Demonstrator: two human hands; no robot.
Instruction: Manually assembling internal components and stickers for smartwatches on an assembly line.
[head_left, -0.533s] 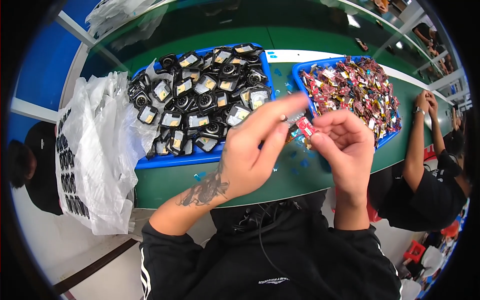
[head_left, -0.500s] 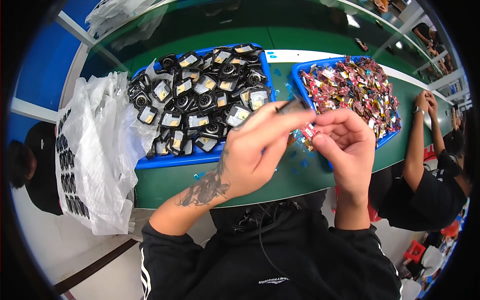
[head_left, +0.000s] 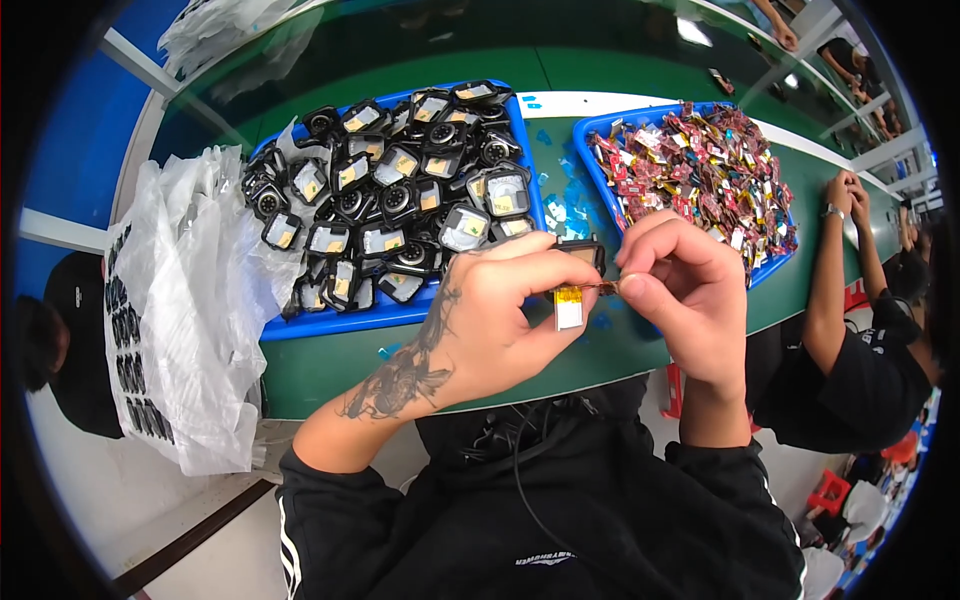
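- The left hand (head_left: 515, 305) is curled partly closed around a black watch case (head_left: 581, 254); the exact finger hold is hidden.
- The right hand (head_left: 685, 295) has thumb and forefinger nearly together, pinching a thin dark strip (head_left: 607, 288); its other fingers curl loosely.
- The case lies between the hands, over the green table (head_left: 330, 378).
- A silver battery (head_left: 569, 317) with yellow tape hangs by the left fingers, at about seven o'clock from the case.
- From the hands, a blue tray (head_left: 340, 324) heaped with watch cases sits at ten o'clock.
- A second blue tray (head_left: 597, 170), piled with red circuit pieces, lies at one o'clock.
- Crumpled clear plastic (head_left: 205, 310) hangs at nine o'clock.
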